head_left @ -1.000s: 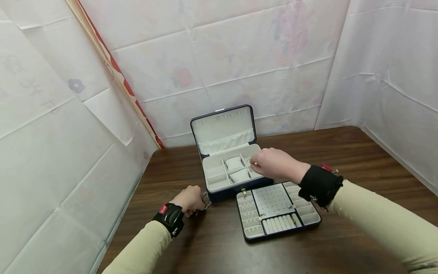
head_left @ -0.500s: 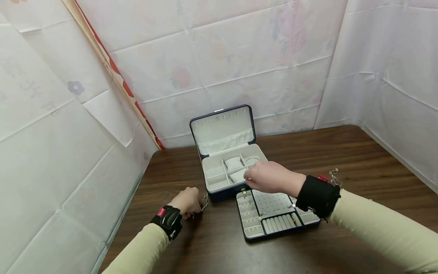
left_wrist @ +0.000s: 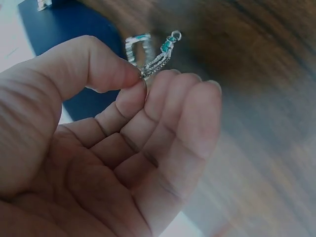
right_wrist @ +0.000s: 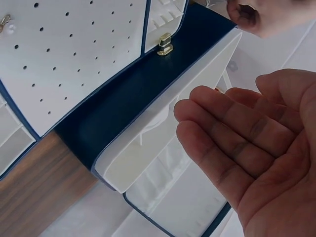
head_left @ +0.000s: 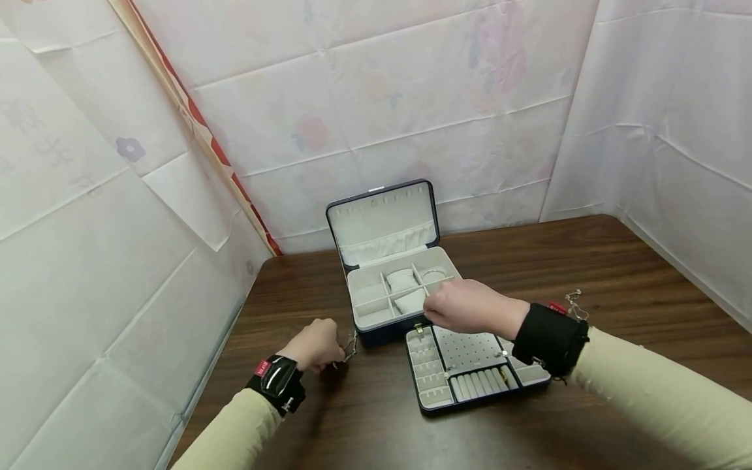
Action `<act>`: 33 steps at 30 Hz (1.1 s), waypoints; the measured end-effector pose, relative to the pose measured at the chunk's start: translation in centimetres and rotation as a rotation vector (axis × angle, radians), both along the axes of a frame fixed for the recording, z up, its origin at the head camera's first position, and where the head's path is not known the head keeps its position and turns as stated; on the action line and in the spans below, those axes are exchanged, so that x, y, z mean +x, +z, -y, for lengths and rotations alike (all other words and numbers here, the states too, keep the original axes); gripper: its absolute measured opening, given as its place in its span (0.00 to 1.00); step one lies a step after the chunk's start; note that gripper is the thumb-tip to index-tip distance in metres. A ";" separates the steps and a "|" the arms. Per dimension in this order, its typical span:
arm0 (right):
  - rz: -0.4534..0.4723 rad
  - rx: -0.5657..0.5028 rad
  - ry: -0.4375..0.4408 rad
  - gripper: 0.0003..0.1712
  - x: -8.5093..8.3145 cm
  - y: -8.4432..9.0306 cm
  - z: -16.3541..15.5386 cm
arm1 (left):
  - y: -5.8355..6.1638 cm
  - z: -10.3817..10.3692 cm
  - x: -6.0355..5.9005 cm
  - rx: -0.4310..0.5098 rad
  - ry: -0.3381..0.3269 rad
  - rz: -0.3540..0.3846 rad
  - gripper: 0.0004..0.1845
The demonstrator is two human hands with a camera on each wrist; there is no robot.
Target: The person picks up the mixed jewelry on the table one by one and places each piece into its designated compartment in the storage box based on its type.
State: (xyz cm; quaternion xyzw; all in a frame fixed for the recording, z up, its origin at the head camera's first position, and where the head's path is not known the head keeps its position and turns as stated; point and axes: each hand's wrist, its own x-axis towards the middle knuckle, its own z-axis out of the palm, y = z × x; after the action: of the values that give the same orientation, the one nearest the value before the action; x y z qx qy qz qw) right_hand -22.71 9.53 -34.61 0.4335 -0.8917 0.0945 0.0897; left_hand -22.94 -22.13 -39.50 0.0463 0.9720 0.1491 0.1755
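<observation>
A: What does the left hand point(left_wrist: 98, 148) hold?

B: Thumb and forefinger pinch a silver chain bracelet with green stones point(left_wrist: 153, 52); the other fingers lie loosely open. In the head view the bracelet point(head_left: 350, 344) dangles just above the wooden table point(head_left: 587, 274), just beside the front left corner of the navy jewellery box point(head_left: 388, 287).

A: And the right hand point(right_wrist: 247, 148)?

B: Fingers relaxed and apart, holding nothing; it hovers over the front edge of the box's right compartments, above the removed tray point(head_left: 476, 365) lying in front of the box.

A: What could go wrong from here?

B: The pinch takes only a small part of the chain, so the bracelet may slip to the table. Hanging loose, it may also catch on the box's gold clasp point(right_wrist: 164, 43) or rim.
</observation>
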 end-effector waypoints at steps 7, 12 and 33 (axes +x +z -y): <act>0.024 0.006 0.001 0.20 -0.1 -0.1 -0.2 | 2.2 0.5 0.3 0.002 -0.028 -0.045 0.06; 0.031 0.008 -0.002 0.20 -0.2 -0.2 -0.3 | 4.1 0.8 0.3 -0.025 -0.070 -0.135 0.04; 0.026 -0.018 0.038 0.17 -0.2 0.3 0.2 | 11.2 0.3 0.7 0.135 -0.150 -0.279 0.04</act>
State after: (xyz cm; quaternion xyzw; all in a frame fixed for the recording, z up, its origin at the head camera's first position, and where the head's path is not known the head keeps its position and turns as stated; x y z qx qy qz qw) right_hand -22.89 9.34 -34.30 0.4485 -0.8834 0.1097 0.0801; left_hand -22.23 -22.42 -28.28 0.1504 0.9686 0.1925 0.0460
